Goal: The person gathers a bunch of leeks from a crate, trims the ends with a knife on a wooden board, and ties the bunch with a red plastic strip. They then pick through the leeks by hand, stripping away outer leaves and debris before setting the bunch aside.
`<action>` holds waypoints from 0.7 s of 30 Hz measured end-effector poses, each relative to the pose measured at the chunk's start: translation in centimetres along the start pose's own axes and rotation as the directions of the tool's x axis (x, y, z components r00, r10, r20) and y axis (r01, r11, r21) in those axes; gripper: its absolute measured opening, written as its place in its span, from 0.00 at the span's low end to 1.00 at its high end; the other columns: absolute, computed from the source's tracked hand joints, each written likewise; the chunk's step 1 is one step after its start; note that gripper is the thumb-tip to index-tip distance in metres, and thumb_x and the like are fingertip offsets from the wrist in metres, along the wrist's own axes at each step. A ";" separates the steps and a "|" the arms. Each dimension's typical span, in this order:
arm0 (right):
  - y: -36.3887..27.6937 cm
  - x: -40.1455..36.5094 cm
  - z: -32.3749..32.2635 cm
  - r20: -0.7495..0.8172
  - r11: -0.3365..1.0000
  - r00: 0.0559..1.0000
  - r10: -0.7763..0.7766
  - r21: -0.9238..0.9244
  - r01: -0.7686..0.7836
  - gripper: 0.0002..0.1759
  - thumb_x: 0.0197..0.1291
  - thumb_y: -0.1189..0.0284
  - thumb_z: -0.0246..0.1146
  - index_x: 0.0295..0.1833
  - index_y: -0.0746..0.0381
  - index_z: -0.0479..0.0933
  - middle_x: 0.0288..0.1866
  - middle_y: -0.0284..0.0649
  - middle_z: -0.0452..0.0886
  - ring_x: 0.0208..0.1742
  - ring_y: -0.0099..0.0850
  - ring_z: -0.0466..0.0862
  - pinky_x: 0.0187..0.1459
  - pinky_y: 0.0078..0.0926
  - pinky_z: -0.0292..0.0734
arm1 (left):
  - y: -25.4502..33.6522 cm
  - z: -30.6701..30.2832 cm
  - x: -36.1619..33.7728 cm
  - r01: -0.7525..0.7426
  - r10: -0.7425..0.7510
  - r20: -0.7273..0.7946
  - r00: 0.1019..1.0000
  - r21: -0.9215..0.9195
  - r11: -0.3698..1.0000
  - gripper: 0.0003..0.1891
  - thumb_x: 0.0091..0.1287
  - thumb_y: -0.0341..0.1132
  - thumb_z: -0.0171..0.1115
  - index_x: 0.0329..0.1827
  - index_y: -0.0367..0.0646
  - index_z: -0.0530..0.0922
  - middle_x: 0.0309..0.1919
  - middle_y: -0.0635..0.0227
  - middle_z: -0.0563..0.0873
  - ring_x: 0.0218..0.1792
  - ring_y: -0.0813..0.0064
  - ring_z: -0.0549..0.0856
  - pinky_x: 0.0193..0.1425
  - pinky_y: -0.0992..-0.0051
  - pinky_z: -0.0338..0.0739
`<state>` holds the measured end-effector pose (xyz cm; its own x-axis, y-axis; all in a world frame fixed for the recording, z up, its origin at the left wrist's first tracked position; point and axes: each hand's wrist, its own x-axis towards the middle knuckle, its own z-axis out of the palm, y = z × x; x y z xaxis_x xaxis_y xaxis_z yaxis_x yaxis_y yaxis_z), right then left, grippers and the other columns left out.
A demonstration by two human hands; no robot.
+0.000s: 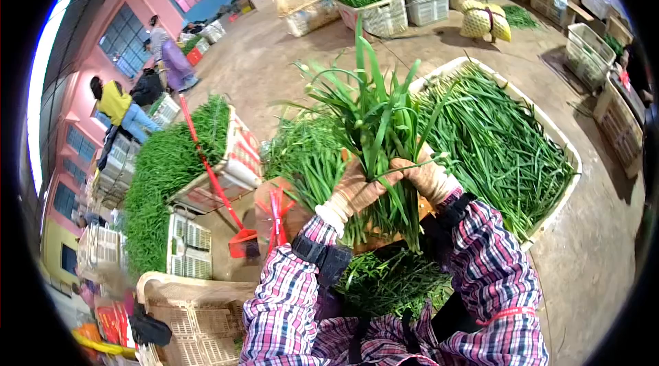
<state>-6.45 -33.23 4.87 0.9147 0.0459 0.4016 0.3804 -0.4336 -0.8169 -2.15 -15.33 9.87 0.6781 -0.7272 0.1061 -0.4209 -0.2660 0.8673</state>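
In the head view, a bunch of long, flat green leafy stalks (374, 112), which look like chives or garlic greens, stands upright in front of me. My left hand (358, 189), in a tan glove, is closed around its lower part. My right hand (427, 177), also gloved, grips the same bunch from the other side, close to the left. More loose greens (309, 143) lie just beyond my left hand. Beside my right hand is a large pale crate (573, 153) full of similar stalks (501, 146). Red tie strips (276, 218) hang left of my left wrist.
Dark leaf scraps (395, 284) lie below my hands. To the left are a red long-handled dustpan (244, 242), a crate heaped with greens (182, 153) and a beige plastic crate (192, 311). Filled crates (384, 16) and a yellow sack (485, 21) stand farther back. Two people are at far left.
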 end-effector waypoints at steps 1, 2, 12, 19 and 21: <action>-1.0 -0.1 0.1 0.099 0.933 0.991 0.093 0.338 -0.121 0.25 0.61 0.51 0.60 0.49 0.62 0.78 0.44 0.34 0.82 0.46 0.26 0.78 0.50 0.28 0.72 | 1.2 -0.4 -1.1 0.041 -0.039 0.015 0.999 -0.215 0.976 0.24 0.57 0.41 0.72 0.55 0.44 0.76 0.48 0.70 0.83 0.47 0.76 0.80 0.52 0.74 0.75; -2.1 -0.6 -0.1 0.173 0.865 0.984 0.050 0.485 -0.130 0.29 0.60 0.48 0.61 0.53 0.61 0.76 0.47 0.34 0.80 0.51 0.25 0.75 0.54 0.28 0.69 | 2.3 -0.6 -2.5 0.079 -0.070 0.036 0.997 -0.418 0.905 0.26 0.57 0.41 0.73 0.57 0.45 0.75 0.49 0.71 0.82 0.48 0.77 0.79 0.54 0.74 0.74; -6.8 -1.8 7.7 0.583 0.765 0.794 -0.172 0.587 -0.266 0.27 0.68 0.53 0.53 0.60 0.64 0.73 0.55 0.37 0.78 0.59 0.28 0.74 0.64 0.30 0.64 | 3.0 -4.1 -11.8 0.080 0.014 0.157 0.987 -0.575 0.814 0.29 0.61 0.41 0.68 0.63 0.40 0.71 0.56 0.70 0.78 0.56 0.76 0.76 0.62 0.73 0.69; -5.1 -4.9 12.3 0.697 0.750 0.673 -0.246 0.577 -0.323 0.50 0.58 0.36 0.53 0.70 0.68 0.59 0.62 0.42 0.71 0.64 0.34 0.69 0.66 0.31 0.59 | 7.0 -2.9 -18.8 0.208 -0.311 -0.020 0.950 -0.704 0.679 0.31 0.56 0.39 0.71 0.63 0.41 0.73 0.59 0.68 0.78 0.61 0.75 0.74 0.68 0.71 0.63; -4.0 -7.1 13.2 0.767 0.779 0.642 0.007 0.398 -0.484 0.57 0.47 0.34 0.62 0.69 0.69 0.61 0.57 0.43 0.75 0.58 0.31 0.72 0.58 0.28 0.66 | 8.3 -2.9 -20.2 0.146 -0.378 -0.151 0.913 -0.746 0.650 0.27 0.57 0.40 0.68 0.60 0.40 0.76 0.57 0.65 0.79 0.62 0.73 0.73 0.72 0.69 0.58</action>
<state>-12.71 -19.93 -0.15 0.6947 0.7163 -0.0657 -0.0920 -0.0021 -0.9958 -17.63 -0.99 16.33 0.8694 -0.4683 -0.1574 0.2746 0.1931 0.9420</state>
